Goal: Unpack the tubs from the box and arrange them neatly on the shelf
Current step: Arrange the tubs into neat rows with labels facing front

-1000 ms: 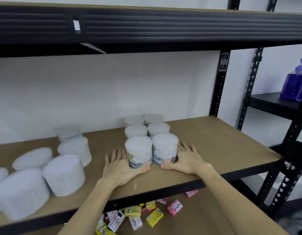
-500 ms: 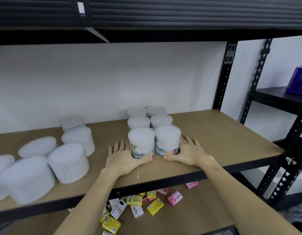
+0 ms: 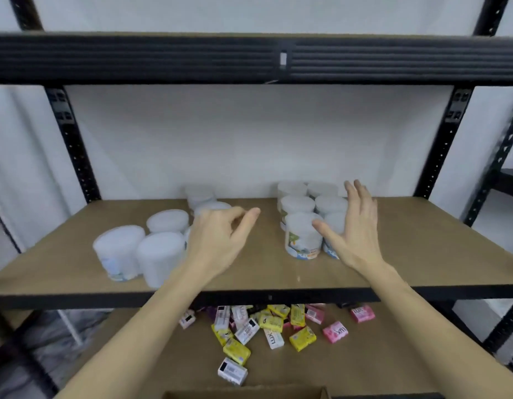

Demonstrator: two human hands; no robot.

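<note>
Both hands hover empty above the shelf (image 3: 407, 254): left hand (image 3: 217, 243) loosely curled, right hand (image 3: 354, 228) spread beside 6 neatly grouped tubs (image 3: 302, 236).

"LUX" reads on a white soap packet (image 3: 274, 339) and, upside down, on two pink soap packets (image 3: 335, 332) (image 3: 362, 313), all lying on the lower shelf (image 3: 379, 358) to the right of the yellow packets (image 3: 236, 351). Tub labels (image 3: 302, 250) are too blurred to read.
</note>
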